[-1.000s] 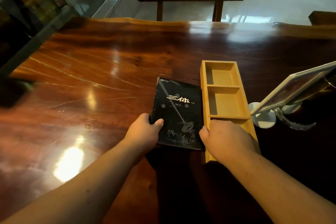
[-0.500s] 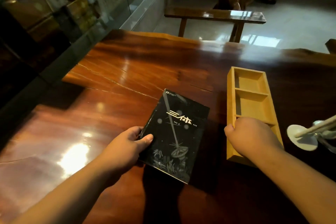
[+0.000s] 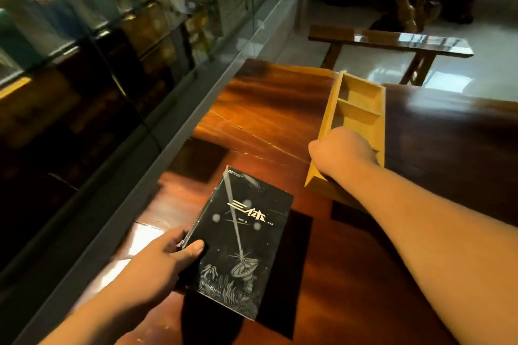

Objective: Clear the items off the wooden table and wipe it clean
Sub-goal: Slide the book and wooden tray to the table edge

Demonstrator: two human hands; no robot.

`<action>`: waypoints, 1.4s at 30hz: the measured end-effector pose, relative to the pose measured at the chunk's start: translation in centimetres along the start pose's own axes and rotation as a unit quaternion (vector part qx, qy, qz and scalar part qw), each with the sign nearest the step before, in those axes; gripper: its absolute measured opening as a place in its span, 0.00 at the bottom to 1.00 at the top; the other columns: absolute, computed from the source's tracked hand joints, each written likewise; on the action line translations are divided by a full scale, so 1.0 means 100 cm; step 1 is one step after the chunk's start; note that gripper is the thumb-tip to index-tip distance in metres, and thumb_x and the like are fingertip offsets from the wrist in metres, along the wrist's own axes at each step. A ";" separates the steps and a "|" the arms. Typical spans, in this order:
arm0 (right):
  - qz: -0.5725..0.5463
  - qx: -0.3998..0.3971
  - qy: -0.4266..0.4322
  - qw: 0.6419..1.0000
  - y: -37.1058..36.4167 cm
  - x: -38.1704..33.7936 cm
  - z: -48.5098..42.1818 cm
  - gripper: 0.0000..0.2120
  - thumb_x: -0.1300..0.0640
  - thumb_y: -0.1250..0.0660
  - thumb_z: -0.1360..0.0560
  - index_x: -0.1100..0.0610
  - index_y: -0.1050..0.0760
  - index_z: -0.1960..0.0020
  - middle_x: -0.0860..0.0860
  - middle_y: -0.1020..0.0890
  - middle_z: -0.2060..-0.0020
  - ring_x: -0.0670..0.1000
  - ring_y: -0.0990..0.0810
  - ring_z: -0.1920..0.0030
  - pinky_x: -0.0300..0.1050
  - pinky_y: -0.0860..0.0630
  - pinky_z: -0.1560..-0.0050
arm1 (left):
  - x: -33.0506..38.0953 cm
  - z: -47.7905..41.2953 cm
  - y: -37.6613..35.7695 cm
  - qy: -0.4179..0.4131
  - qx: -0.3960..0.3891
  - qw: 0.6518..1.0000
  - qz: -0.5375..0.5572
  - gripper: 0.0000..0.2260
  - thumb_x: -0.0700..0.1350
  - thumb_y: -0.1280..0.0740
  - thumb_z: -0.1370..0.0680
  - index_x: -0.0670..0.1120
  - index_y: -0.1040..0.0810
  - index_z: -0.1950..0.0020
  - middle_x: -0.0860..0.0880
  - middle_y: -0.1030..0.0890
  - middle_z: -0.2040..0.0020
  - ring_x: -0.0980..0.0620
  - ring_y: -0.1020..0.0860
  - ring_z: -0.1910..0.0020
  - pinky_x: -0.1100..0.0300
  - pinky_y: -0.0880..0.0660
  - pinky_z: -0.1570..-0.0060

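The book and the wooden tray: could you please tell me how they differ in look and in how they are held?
The book is black with pale cover art; the tray is plain yellow wood, open-topped, with compartments. The left hand pinches the book's edge, thumb on the cover; the right hand grips the tray's near end. Both appear lifted above the table.

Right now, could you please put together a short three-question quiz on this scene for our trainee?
1. True or false: the left hand holds the black book by its left edge.
2. What does the right hand grip? A) a cloth B) the yellow wooden tray C) the bench
3. Fill in: the tray's visible compartments are ____.

Key: 1 true; 2 B; 3 empty.
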State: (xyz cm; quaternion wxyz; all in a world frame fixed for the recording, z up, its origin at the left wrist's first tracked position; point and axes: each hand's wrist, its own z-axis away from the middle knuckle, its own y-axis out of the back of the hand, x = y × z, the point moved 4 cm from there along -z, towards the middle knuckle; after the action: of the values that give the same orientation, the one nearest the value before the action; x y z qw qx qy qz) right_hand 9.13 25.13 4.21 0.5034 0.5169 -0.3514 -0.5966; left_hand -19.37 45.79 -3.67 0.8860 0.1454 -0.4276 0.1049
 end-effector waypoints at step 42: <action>0.144 -0.044 0.163 0.975 -0.197 -0.252 0.032 0.16 0.61 0.31 0.23 0.55 0.23 0.36 0.56 0.26 0.59 0.60 0.20 0.52 0.50 0.26 0.63 | -0.068 -0.018 0.121 0.045 0.145 0.902 -0.404 0.22 0.72 0.45 0.27 0.56 0.32 0.48 0.56 0.26 0.58 0.56 0.27 0.63 0.57 0.34 0.70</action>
State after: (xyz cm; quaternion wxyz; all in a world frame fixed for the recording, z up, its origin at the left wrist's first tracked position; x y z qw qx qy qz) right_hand 0.36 53.97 -6.94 0.6572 0.5282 -0.3087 -0.4401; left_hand -25.96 57.31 -8.08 0.8399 0.4277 -0.2715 -0.1950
